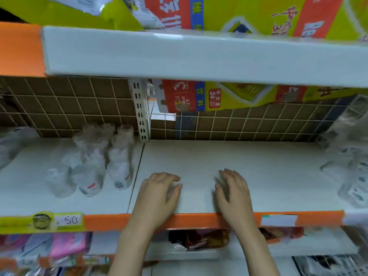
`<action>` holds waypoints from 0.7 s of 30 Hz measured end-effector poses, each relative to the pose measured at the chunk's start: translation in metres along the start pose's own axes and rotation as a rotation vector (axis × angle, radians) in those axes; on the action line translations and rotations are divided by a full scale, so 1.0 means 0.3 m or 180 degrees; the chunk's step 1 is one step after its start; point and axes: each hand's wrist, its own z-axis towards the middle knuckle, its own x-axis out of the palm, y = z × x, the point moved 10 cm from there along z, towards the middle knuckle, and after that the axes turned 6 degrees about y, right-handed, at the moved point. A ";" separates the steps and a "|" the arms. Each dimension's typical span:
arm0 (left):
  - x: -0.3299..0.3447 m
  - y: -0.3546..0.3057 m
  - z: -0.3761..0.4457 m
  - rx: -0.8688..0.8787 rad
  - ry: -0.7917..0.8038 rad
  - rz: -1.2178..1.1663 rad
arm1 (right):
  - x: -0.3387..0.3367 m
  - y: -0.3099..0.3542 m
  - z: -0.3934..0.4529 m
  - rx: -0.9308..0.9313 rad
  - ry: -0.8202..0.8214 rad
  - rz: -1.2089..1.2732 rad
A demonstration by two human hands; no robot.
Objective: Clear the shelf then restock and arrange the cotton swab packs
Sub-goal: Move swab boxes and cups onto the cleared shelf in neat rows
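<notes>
Both of my hands reach over the orange front edge [199, 219] of a white shelf [239, 162]. My left hand [159, 194] hovers palm down with loosely bent fingers and holds nothing. About a hand's width to its right, my right hand [234, 191] does the same, its fingers blurred. The shelf board under and behind both hands is bare. Clear plastic packs [93, 166] lie on the neighbouring shelf section to the left. More clear packs [352, 176] lie at the far right of this section.
A white shelf [199, 58] hangs overhead, carrying yellow and red cartons [249, 14]. A wire grid [258, 124] backs the shelf, with a slotted upright [140, 114] between sections. A price label [278, 220] is on the orange edge. Coloured packets [207, 239] fill the shelf below.
</notes>
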 end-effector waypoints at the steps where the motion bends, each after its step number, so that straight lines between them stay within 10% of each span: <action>1: 0.007 -0.010 -0.003 -0.0021 -0.0012 0.0031 | -0.006 -0.011 -0.006 -0.0001 0.0041 -0.0005; 21: 0.124 -0.026 0.057 -0.0287 0.0201 0.0177 | -0.058 -0.149 -0.005 0.0057 0.0134 0.0086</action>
